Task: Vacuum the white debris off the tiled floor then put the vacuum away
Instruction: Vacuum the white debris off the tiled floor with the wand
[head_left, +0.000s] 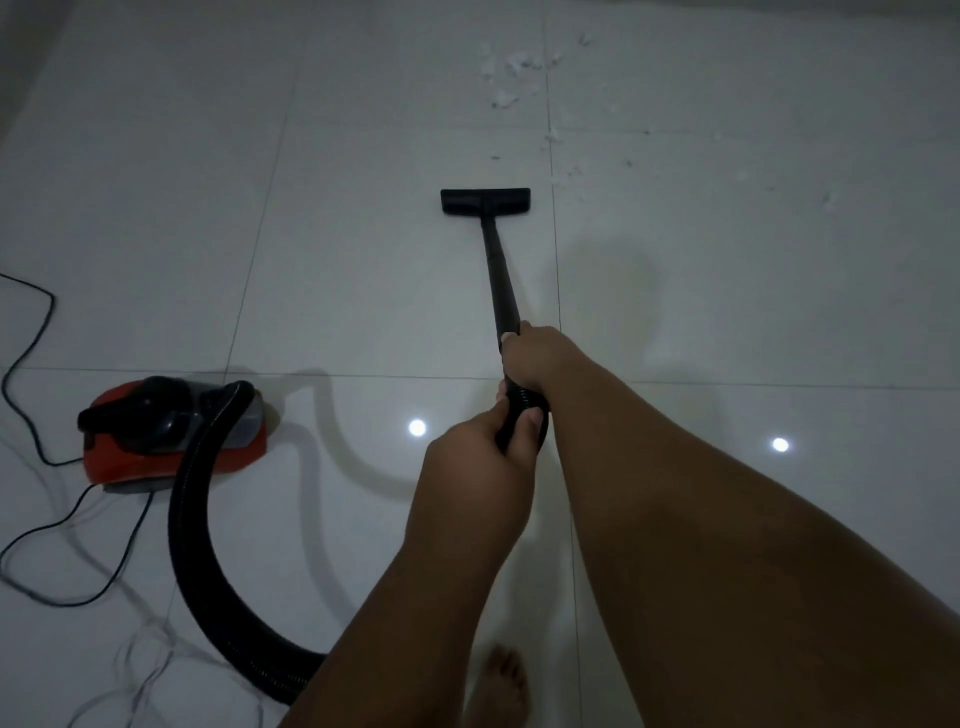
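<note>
Head view: the black floor nozzle (485, 201) sits flat on the tiled floor (363, 286), its wide edge facing away from the person. From the nozzle's middle a straight black wand (500, 270) slants back toward the camera.

The right hand (525, 358) is wrapped around the near end of the wand, fingers curled round the tube and clamped on it. Just behind it, farther from the nozzle, the left hand (475, 449) grips the ribbed cuff of the hose (189, 509) where it joins the wand, thumb on one side and fingers on the other. The two hands are close together, one behind the other along the same line back from the nozzle. The nozzle itself is well apart from both grips, at the far end of the wand.

The white debris (503, 97) lies beyond the nozzle and to its right. A denser cluster of small flecks lies farther out, and thinner scattered bits trail down along the tile joint to the nozzle's right. None of it touches the nozzle.

Back from the nozzle and well to its left stands the red and black vacuum body (176, 431). The thick hose leaves its top, loops down toward the camera and passes out of sight under the left forearm. A thin black power cord (53, 309) snakes over the tiles left of the body.

Nearest the camera, straight back from the nozzle, a bare foot (501, 680) rests on the floor. Two round light reflections (417, 427) shine on the glossy tiles, one on either side of the hands.
</note>
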